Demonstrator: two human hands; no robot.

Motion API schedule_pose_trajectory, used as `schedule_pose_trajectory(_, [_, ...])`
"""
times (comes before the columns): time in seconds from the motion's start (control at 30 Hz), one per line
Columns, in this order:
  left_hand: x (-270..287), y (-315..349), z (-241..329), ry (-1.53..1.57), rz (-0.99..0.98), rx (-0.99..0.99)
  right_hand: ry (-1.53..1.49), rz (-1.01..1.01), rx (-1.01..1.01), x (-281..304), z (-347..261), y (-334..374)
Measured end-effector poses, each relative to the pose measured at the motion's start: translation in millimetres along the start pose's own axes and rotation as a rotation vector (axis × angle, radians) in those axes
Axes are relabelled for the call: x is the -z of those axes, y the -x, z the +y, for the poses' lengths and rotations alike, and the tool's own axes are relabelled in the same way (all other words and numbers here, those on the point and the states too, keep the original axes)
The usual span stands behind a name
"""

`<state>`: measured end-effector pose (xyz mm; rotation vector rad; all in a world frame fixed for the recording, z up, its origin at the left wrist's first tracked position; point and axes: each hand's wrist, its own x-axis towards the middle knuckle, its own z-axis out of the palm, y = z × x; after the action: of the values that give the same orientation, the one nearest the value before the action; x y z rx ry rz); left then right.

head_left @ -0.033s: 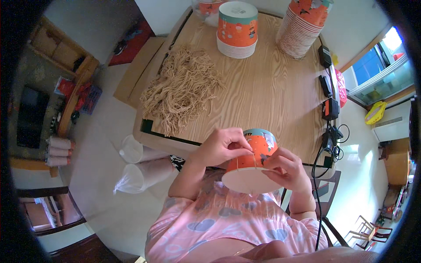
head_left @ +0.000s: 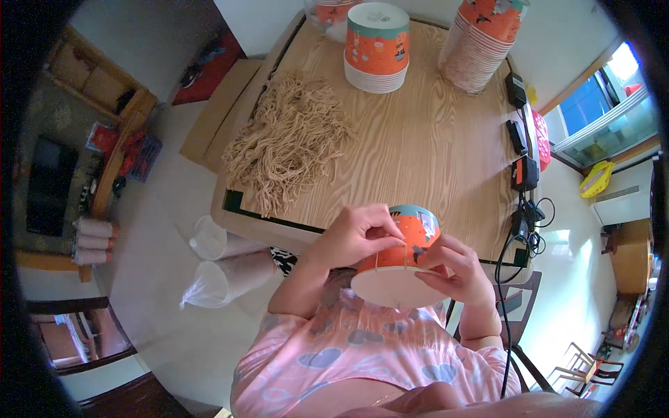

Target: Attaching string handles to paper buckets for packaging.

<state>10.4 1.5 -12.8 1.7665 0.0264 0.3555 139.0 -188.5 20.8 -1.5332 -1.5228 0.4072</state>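
Close in front of me, over the table's near edge, is an orange paper bucket (head_left: 418, 226) with a teal band. Its wide white end (head_left: 397, 288) faces me; whether that is a lid or the inside, I cannot tell. My right hand (head_left: 458, 268) grips the bucket at its right side, thumb on the white end and fingers on the orange wall. My left hand (head_left: 362, 233) is closed in a pinch on a thin pale string (head_left: 406, 256) against the wall. Another short strand crosses the wall to the left.
A heap of beige strings (head_left: 289, 143) lies on the wooden table (head_left: 411, 153). Stacked paper buckets (head_left: 378, 52) stand upside down at the back, with a taller wrapped stack (head_left: 481, 49) to their right. Black adapters (head_left: 524, 173) and cables line the right edge. Bagged white stacks (head_left: 226, 279) lie lower left.
Hardly anything differs. The bucket's white end has shifted very slightly left; both hands keep their grips.
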Motion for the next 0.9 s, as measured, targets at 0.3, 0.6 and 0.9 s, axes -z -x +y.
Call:
schedule_pose_trajectory(0.3, [-31.9, 0.4, 13.3, -0.098, 0.176, -0.015, -0.215, 0.028, -0.404, 0.4, 16.6, 3.1])
schedule_pose_trajectory(0.6, [-30.4, -3.2, 11.8, -0.223, 0.244, -0.167, -0.317, -0.056, -0.5, 1.8, 11.3, -13.3])
schedule_pose_trajectory(0.9, [-23.4, -3.5, 11.2, -0.285, 0.256, -0.185, -0.414, -0.01, -0.545, -2.0, 19.9, -16.1])
